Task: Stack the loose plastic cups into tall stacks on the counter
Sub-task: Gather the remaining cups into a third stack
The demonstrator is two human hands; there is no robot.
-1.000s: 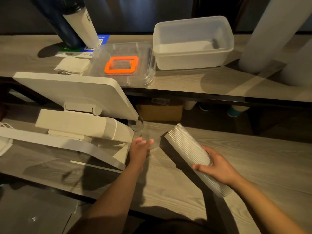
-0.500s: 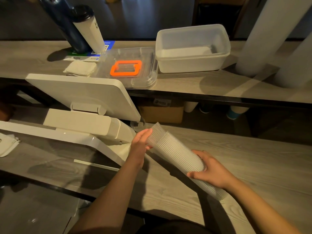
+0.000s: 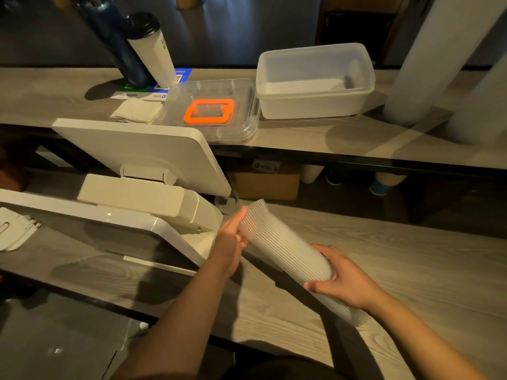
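A long stack of clear ribbed plastic cups (image 3: 285, 245) lies tilted above the lower wooden counter (image 3: 397, 270), its far end pointing up and left. My right hand (image 3: 340, 278) grips the stack near its middle, fingers curled round it. My left hand (image 3: 233, 237) holds the far end of the stack, thumb and fingers around the topmost cups. One loose clear cup (image 3: 227, 205) stands on the counter just beyond my left hand, beside the white machine.
A white point-of-sale terminal (image 3: 142, 171) fills the left of the counter. On the upper shelf (image 3: 315, 138) sit a clear lidded tray with an orange handle (image 3: 211, 111), an empty white tub (image 3: 315, 80), napkins (image 3: 137, 111), tumblers (image 3: 151, 48) and tall white cup stacks (image 3: 433, 56).
My left hand rose from the counter and took hold of the stack's far end. The stack swung up and left toward the terminal, and my right hand stayed on it.
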